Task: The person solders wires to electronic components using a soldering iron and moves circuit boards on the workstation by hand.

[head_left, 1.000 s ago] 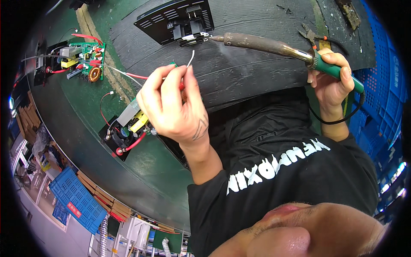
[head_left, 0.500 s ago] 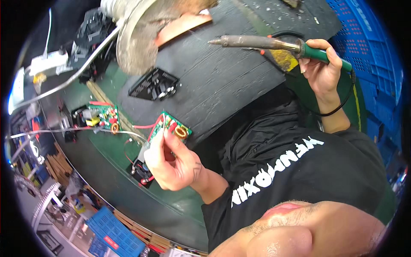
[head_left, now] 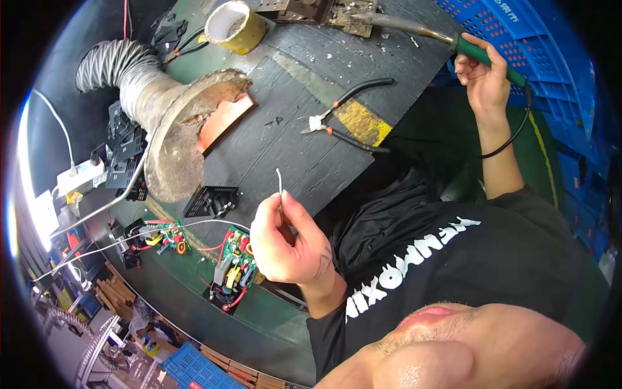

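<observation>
Wire point(head_left: 279, 179) between left fingertips point(head_left: 289, 203)

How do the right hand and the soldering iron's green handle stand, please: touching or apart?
Touching: the head view shows the right hand gripping the green handle, a finger bent across it.

Soldering iron point(head_left: 472, 48) and circuit boards point(head_left: 233, 267) mark an electronics workshop.

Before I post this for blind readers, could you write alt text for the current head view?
A person's right hand holds a green-handled soldering iron while the left hand pinches a thin white wire. Pliers lie on the dark worktop between the hands, with circuit boards and a flared duct to the left.
</observation>
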Demonstrator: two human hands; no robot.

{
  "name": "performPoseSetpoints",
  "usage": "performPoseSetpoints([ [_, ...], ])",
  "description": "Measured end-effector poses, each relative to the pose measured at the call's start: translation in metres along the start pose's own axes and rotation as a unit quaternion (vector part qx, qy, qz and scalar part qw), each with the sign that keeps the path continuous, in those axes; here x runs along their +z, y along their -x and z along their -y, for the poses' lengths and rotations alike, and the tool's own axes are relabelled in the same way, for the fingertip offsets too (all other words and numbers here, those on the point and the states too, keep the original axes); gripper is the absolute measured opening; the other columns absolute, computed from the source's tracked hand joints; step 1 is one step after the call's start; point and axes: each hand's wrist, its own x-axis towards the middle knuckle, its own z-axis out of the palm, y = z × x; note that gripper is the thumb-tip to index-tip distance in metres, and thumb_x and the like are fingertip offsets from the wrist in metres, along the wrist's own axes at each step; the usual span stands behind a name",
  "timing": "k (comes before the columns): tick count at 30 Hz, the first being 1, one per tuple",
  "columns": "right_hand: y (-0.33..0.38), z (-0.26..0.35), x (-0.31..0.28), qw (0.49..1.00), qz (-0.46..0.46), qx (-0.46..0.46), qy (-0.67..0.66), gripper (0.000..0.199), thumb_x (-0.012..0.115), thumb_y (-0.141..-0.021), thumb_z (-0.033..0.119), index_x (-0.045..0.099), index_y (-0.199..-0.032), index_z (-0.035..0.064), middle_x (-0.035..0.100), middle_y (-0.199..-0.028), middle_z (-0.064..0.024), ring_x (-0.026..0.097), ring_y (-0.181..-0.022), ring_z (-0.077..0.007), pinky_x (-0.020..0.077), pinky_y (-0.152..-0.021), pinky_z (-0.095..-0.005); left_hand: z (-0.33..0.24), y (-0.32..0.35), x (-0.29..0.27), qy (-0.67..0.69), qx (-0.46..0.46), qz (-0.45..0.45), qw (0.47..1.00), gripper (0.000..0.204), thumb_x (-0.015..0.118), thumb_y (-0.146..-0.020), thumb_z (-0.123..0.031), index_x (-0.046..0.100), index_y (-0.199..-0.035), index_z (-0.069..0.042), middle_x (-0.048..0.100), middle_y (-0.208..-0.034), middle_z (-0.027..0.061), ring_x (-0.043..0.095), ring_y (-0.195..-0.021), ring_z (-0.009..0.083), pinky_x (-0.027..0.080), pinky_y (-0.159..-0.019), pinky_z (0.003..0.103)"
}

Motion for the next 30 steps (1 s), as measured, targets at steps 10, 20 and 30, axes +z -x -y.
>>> performPoseSetpoints([
  [10, -0.027, 0.002, -0.006, 0.997, 0.051, 0.047, 0.035, 0.051, 0.04, -0.098, 0.037, 0.06, -0.118, -0.005, 0.063, -0.079, -0.0106, 0.061, -0.067, -0.0153, 0.0438, -0.055, -0.0246, -0.004, -0.003, 0.025, 0.003, -0.03, -0.015, 0.999, 0.009, 0.072, -0.084, 0.0, 0.066, -0.09, 0.002, 0.059, -0.069, 0.0032, 0.046, -0.052, 0.0079, 0.034, -0.044, 0.02],
  [20, -0.05, 0.039, -0.022, 0.939, 0.282, -0.066, 0.184, 0.047, 0.063, -0.09, 0.033, 0.057, -0.118, -0.005, 0.064, -0.091, -0.0177, 0.065, -0.073, -0.0205, 0.0501, -0.058, -0.0261, 0.002, -0.008, 0.034, -0.013, -0.035, -0.018, 0.999, 0.009, 0.071, -0.085, 0.0, 0.065, -0.093, 0.003, 0.057, -0.07, 0.0016, 0.044, -0.053, 0.006, 0.032, -0.045, 0.019],
  [30, -0.073, 0.079, -0.004, 0.773, 0.478, -0.18, 0.377, 0.014, 0.071, -0.068, 0.01, 0.07, -0.081, 0.0059, 0.055, -0.096, -0.0145, 0.051, -0.08, -0.0249, 0.0398, -0.068, -0.0336, 0.004, -0.008, 0.039, -0.02, -0.05, -0.015, 0.998, 0.01, 0.071, -0.085, -0.002, 0.066, -0.093, 0.002, 0.057, -0.07, 0.0008, 0.043, -0.053, 0.0048, 0.03, -0.045, 0.018],
])
